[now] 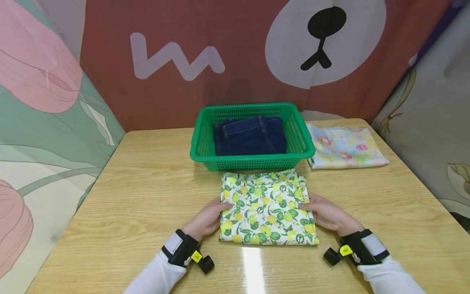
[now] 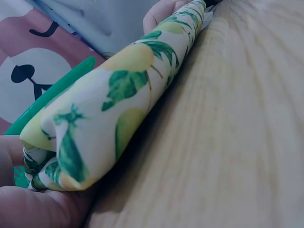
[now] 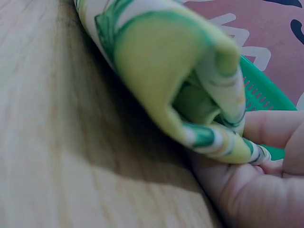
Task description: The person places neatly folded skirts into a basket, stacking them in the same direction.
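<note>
A folded white cloth with a lemon and green leaf print (image 1: 266,210) is in front of the basket in the head view. My left hand (image 1: 208,216) grips its left side, thumb on top and fingers underneath. On the opposite side, my right hand (image 1: 330,213) pinches the cloth the same way. Both wrist views show the folded layers of the cloth (image 2: 128,80) between thumb and fingers, with a dark shadow along the tabletop below the near fold. In the right wrist view the cloth's end (image 3: 161,61) gapes between its layers.
Behind the cloth stands a green plastic basket (image 1: 253,162) holding folded dark blue jeans (image 1: 249,136). To its right lies a folded pastel floral cloth (image 1: 346,149). All this is on a wooden table (image 1: 147,183), with printed curtains hanging behind and at the sides.
</note>
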A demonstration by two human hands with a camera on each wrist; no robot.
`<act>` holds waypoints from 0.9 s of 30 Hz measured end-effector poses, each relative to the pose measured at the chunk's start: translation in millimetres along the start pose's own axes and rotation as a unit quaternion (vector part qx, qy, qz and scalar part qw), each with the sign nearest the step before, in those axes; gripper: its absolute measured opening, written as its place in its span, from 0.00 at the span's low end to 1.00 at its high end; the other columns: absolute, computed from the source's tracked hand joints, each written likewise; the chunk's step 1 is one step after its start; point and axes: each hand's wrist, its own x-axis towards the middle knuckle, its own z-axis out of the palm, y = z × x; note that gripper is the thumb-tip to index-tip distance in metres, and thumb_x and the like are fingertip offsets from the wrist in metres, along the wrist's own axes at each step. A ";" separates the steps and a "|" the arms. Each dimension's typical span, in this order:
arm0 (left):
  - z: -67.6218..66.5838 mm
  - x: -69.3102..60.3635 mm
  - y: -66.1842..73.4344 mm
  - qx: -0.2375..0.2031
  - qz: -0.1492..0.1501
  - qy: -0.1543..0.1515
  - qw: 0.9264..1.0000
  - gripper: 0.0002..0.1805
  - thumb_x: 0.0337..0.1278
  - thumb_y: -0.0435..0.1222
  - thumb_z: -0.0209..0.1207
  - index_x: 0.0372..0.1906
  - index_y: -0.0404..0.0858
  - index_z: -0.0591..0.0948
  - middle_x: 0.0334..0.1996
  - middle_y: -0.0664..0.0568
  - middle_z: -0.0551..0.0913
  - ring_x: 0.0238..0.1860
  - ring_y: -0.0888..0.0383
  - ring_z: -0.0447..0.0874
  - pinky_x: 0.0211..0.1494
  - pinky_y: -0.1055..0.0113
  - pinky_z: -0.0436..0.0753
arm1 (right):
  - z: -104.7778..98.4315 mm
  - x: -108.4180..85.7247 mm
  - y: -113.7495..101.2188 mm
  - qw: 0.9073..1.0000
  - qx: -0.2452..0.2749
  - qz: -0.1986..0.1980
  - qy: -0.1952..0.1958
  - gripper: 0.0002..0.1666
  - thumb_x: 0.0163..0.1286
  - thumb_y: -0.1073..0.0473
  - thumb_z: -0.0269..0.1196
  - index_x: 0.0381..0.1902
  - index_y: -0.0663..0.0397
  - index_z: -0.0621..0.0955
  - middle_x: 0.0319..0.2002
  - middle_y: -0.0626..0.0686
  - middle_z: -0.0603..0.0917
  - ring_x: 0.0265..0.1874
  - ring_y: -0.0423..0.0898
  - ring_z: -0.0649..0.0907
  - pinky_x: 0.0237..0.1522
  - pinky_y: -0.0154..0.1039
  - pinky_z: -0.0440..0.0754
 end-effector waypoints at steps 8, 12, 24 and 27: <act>-0.8 -1.5 0.7 0.004 0.015 0.020 1.000 0.32 0.67 0.31 0.41 0.73 0.32 0.48 0.66 0.33 0.63 0.59 0.51 0.76 0.60 0.59 0.75 | -0.9 1.6 -1.7 1.000 -0.031 -0.007 -0.001 0.42 0.75 0.68 0.43 0.71 0.66 0.28 0.56 0.45 0.79 0.54 0.47 0.81 0.55 0.44 0.78; -0.4 -2.9 0.9 -0.003 0.019 0.025 0.999 0.32 0.66 0.31 0.42 0.73 0.32 0.49 0.65 0.34 0.65 0.57 0.52 0.77 0.60 0.60 0.76 | -0.2 1.2 -1.9 0.999 -0.038 -0.007 0.007 0.43 0.75 0.68 0.43 0.71 0.65 0.28 0.55 0.44 0.79 0.53 0.46 0.81 0.54 0.44 0.78; 5.3 -6.9 9.0 -0.021 0.038 0.045 0.998 0.34 0.60 0.28 0.43 0.72 0.31 0.50 0.64 0.36 0.66 0.55 0.55 0.78 0.60 0.60 0.76 | 12.4 -9.6 -9.7 0.995 -0.074 -0.043 0.045 0.44 0.75 0.66 0.46 0.72 0.66 0.31 0.54 0.41 0.81 0.50 0.43 0.82 0.50 0.40 0.80; 9.6 -8.8 11.3 -0.010 0.042 0.065 0.997 0.33 0.59 0.27 0.43 0.71 0.31 0.52 0.63 0.36 0.67 0.54 0.56 0.78 0.60 0.60 0.76 | 15.0 -11.5 -12.8 0.993 -0.082 -0.055 0.057 0.42 0.75 0.66 0.47 0.72 0.67 0.34 0.54 0.42 0.81 0.50 0.43 0.83 0.49 0.40 0.81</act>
